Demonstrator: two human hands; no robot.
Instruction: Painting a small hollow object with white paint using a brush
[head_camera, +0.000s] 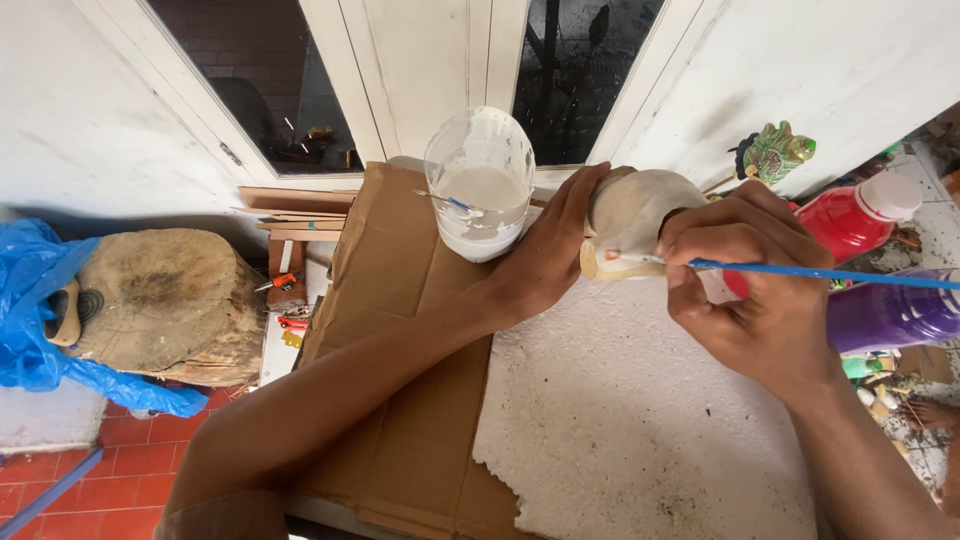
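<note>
The left hand (545, 255) grips a carved wooden piece (632, 215), the right hand (755, 290) pinches a blue paintbrush (820, 273), and just left of them a cut plastic bottle (480, 180) holds white paint (483, 190).

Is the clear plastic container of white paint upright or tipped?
Upright: the clear container stands on the cardboard, open top upward, white paint settled in it.

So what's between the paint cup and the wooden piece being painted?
The left hand, gripping the pale wooden piece, lies beside the cut plastic cup of white paint; head view.
</note>
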